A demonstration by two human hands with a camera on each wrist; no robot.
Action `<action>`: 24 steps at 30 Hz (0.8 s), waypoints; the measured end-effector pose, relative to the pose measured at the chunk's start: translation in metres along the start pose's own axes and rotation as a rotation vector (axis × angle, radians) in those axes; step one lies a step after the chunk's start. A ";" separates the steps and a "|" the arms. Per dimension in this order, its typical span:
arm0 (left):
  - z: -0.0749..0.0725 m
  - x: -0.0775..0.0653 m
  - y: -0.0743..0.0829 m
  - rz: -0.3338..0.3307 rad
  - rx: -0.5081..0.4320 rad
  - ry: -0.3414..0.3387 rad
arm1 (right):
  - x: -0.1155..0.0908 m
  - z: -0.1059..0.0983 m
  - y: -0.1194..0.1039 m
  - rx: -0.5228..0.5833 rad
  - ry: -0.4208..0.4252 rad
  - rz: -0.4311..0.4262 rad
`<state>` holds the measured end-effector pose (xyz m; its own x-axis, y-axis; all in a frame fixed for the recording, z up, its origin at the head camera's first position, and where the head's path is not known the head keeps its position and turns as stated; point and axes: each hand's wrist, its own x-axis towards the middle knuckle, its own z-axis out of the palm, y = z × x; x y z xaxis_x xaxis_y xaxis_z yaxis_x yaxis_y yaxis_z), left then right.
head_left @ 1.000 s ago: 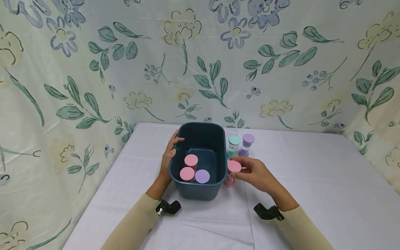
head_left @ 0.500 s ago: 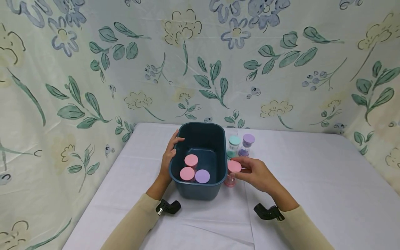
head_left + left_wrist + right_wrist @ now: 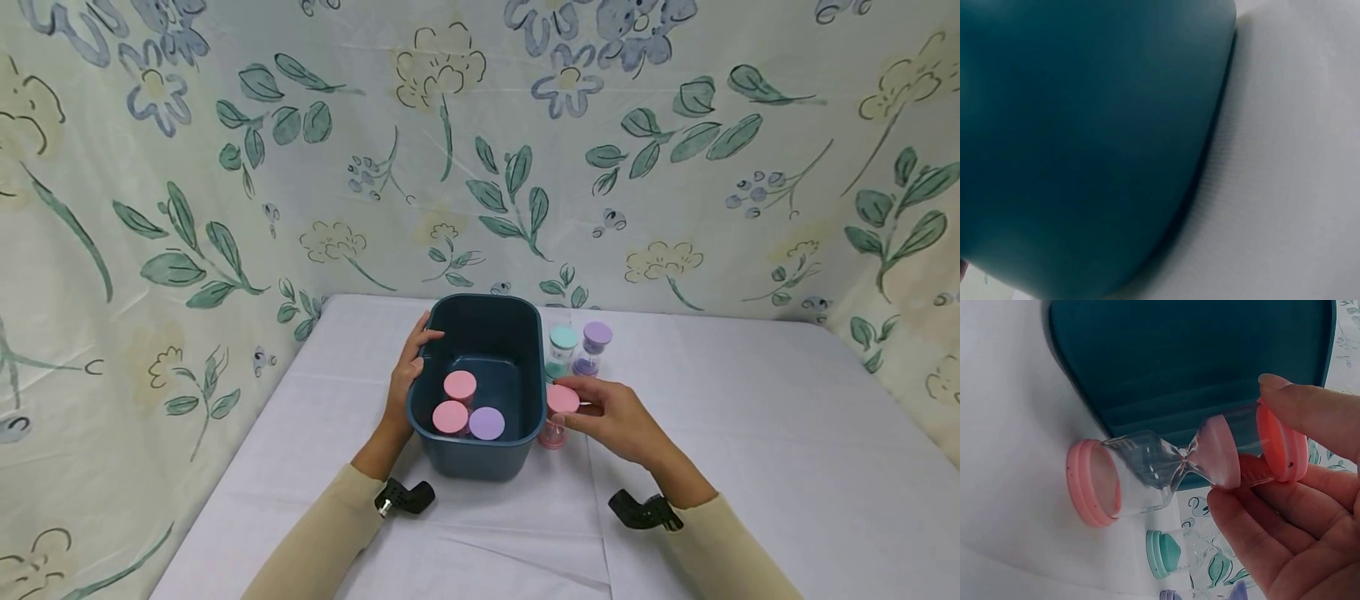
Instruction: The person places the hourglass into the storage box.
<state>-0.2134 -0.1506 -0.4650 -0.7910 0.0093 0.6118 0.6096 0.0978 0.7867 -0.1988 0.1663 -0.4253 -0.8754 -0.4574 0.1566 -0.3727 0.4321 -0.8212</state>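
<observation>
My left hand [image 3: 403, 383] grips the left rim of a dark teal bin [image 3: 480, 458], with fingers hooked over the edge. Two pink-capped pieces [image 3: 450, 417] and a purple-capped one [image 3: 486, 423] stand at the near end of the bin. Just right of the bin, my right hand [image 3: 618, 421] pinches a pink hourglass [image 3: 562, 398] by its top cap between thumb and fingers. The right wrist view shows clear glass, pink sand in the upper bulb [image 3: 1217, 453] and a pink base [image 3: 1090, 483] at the white cloth. The left wrist view holds only the bin's outer wall [image 3: 1085, 125] and cloth.
Behind the right hand stand a teal hourglass [image 3: 561, 350] and a purple hourglass [image 3: 592, 348], close together beside the bin. A white cloth [image 3: 750, 433] covers the table. Floral fabric [image 3: 480, 167] hangs along the back and left.
</observation>
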 end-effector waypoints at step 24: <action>0.000 0.001 0.000 0.012 0.000 -0.011 | -0.001 -0.007 -0.008 -0.056 0.097 -0.032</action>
<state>-0.2142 -0.1506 -0.4650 -0.7839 0.0210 0.6206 0.6193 0.0979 0.7790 -0.1971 0.1688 -0.4155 -0.8872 -0.3958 0.2370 -0.4155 0.4625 -0.7832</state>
